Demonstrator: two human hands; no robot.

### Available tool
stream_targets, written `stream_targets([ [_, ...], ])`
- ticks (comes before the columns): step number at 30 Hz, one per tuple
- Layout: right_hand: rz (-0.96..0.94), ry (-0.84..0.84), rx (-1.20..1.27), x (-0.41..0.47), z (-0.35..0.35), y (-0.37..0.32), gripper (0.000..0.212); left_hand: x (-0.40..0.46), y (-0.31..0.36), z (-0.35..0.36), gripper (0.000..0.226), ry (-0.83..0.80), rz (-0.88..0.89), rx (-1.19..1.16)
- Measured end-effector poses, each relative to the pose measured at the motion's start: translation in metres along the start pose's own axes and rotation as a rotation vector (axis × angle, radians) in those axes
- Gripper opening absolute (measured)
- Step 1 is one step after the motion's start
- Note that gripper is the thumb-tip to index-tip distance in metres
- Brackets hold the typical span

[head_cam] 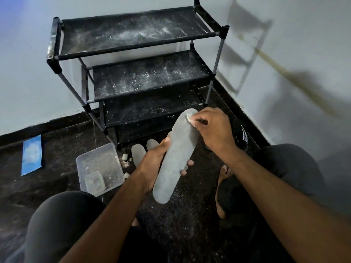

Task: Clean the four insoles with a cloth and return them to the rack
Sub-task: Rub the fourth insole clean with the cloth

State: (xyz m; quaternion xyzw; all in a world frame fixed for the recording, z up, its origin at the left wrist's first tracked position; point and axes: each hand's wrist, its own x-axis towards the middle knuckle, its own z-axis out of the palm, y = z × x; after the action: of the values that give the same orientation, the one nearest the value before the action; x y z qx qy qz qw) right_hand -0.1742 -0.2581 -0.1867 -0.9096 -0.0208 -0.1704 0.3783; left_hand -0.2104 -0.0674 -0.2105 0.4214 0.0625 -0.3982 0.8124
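Note:
A long grey insole is held up in front of me, toe end pointing away. My left hand grips it around the middle from below, fingertips showing at its right edge. My right hand pinches a small white cloth against the insole's toe end. Two more grey insoles lie on the dark floor behind my left hand, partly hidden. The black shoe rack stands against the wall ahead, its fabric shelves dusted with white powder and bare.
A clear plastic tub with a small container inside sits on the floor at left, small white bits beside it. A blue sheet lies further left. A black shoe is behind my right hand. My knees and a bare foot frame the floor.

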Motion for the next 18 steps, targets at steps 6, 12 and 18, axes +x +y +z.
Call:
stream_targets([
  [6,-0.023,-0.354,0.236,-0.012,0.001,-0.014,0.009,0.006,-0.004,-0.009,0.042,-0.042,0.068,-0.008],
  [12,0.020,-0.034,-0.071,-0.002,0.003,0.010,0.006,0.004,-0.007,-0.010,0.039,-0.082,0.054,0.024],
  [18,0.105,-0.087,0.216,0.001,0.001,0.004,0.009,0.004,-0.005,-0.010,0.040,-0.035,0.029,0.036],
])
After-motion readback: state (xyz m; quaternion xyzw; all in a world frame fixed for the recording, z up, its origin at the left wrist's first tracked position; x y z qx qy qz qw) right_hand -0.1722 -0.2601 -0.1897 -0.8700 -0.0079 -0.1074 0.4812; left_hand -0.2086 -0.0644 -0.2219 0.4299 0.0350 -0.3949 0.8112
